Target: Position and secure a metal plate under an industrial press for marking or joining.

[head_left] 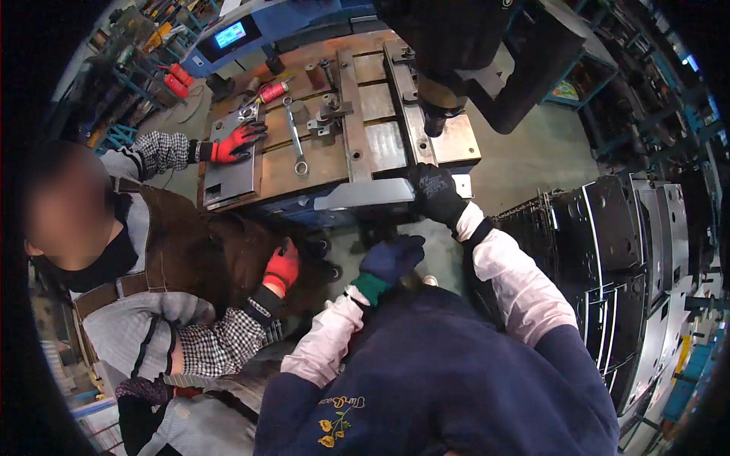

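My right hand [439, 196], in a black glove, is closed round the right end of a long grey sheet-metal piece [365, 195]. This piece lies level along the near edge of the machine table [334, 163]. My left hand [393, 258], in a blue glove with a green cuff, hangs below the piece and apart from it. Its fingers are stretched to the right, and nothing shows in them. Left of me, a co-worker's red-gloved hand [237, 143] rests on a flat metal plate [232, 178] on the table; their other red-gloved hand [282, 266] hangs lower.
A wrench [295, 137], a red bottle [272, 93] and clamps [329, 112] sit on the table. A dark machine head [449, 61] hangs over its right side. Black metal panels [608, 228] stand stacked at right. A lit screen [230, 35] is at the far left.
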